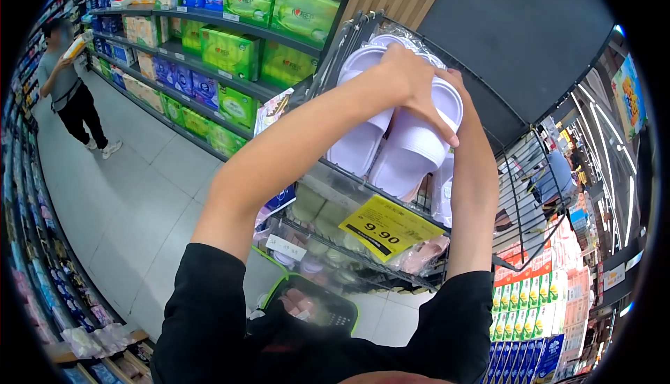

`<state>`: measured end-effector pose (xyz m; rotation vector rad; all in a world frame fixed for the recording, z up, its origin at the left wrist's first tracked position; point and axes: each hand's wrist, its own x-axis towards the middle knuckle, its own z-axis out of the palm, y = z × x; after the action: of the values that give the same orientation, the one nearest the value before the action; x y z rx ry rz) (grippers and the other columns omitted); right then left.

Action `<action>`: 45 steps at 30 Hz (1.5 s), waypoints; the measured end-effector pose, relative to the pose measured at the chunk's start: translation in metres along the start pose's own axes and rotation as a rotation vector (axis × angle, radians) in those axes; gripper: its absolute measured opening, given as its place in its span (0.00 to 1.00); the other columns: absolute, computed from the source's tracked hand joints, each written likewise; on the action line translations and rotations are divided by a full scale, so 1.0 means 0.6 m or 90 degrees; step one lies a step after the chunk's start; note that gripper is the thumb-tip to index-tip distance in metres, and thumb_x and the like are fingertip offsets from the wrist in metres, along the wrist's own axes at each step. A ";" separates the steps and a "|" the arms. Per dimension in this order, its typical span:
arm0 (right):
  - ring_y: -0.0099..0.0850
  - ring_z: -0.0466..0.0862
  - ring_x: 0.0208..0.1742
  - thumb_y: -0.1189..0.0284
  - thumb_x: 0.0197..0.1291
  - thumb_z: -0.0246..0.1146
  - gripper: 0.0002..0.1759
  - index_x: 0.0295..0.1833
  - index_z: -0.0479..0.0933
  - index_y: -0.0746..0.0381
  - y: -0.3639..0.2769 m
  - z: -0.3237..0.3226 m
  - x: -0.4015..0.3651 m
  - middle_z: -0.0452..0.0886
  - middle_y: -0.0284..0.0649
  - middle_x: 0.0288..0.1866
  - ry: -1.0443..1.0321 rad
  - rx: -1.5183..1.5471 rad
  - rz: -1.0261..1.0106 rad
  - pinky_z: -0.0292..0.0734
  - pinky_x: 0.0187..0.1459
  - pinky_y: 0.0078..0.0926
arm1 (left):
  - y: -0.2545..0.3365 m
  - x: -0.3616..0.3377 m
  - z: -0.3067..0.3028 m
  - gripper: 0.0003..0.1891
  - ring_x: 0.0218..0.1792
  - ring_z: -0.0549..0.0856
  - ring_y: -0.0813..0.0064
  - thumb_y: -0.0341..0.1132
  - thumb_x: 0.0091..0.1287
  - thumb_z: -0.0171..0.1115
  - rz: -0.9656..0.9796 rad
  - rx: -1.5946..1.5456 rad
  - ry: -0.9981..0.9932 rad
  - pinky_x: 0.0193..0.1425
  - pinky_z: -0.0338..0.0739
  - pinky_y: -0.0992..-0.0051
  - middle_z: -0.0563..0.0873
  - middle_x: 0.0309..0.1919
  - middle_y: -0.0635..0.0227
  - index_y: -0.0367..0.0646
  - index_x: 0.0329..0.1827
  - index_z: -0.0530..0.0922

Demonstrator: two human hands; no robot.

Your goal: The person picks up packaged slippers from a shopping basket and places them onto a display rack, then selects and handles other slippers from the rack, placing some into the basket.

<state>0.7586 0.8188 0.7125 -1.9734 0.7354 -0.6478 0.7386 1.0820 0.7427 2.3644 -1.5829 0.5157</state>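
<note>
Lilac slippers (412, 157) lie in the top level of a wire rack, several of them side by side with their toe bands facing me. My left hand (413, 84) reaches across the top of one slipper, its fingers bent over it and one digit stretched down along its side. On the far right side of the same slipper is my right hand (457, 84), its fingers curled at the edge and partly hidden by it. Below the slippers, a yellow price tag (392, 227) reading 9.90 hangs on the rack's front.
Lower in the rack are more slippers (423, 253). A dark basket with a green rim (355, 320) stands on the floor below. Shelves of green tissue packs (230, 52) line the left. A person (68, 84) stands in the aisle holding a pack. A wire basket (527, 195) is at right.
</note>
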 end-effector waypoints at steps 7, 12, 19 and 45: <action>0.48 0.79 0.63 0.51 0.31 0.84 0.68 0.72 0.57 0.78 0.031 -0.005 0.050 0.69 0.64 0.67 -0.034 0.011 -0.020 0.74 0.62 0.39 | -0.005 -0.013 -0.007 0.60 0.36 0.89 0.57 0.89 0.28 0.57 0.048 -0.033 -0.008 0.44 0.79 0.66 0.89 0.32 0.50 0.29 0.35 0.86; 0.47 0.78 0.63 0.51 0.31 0.84 0.67 0.70 0.59 0.79 0.041 -0.011 0.078 0.70 0.63 0.66 -0.073 0.006 -0.044 0.73 0.62 0.38 | 0.017 -0.056 -0.018 0.52 0.32 0.87 0.55 0.80 0.36 0.63 0.090 -0.033 0.049 0.48 0.74 0.63 0.87 0.26 0.49 0.29 0.36 0.84; 0.42 0.74 0.66 0.49 0.30 0.83 0.63 0.66 0.63 0.78 0.051 -0.015 0.081 0.73 0.57 0.63 -0.094 -0.007 -0.047 0.66 0.67 0.36 | 0.062 -0.137 -0.024 0.46 0.35 0.86 0.57 0.74 0.38 0.70 0.088 0.032 0.141 0.52 0.70 0.62 0.87 0.28 0.51 0.31 0.38 0.82; 0.52 0.68 0.74 0.43 0.28 0.74 0.67 0.72 0.62 0.76 -0.092 -0.003 0.001 0.67 0.63 0.72 -0.194 -0.608 -0.314 0.65 0.71 0.42 | 0.023 0.021 -0.070 0.65 0.60 0.81 0.46 0.87 0.40 0.52 -0.027 -0.138 -0.143 0.64 0.74 0.61 0.80 0.57 0.37 0.26 0.58 0.78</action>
<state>0.7710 0.8399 0.7618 -3.1033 0.3733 -0.2445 0.7241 1.0826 0.7862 2.3479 -1.5844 0.0663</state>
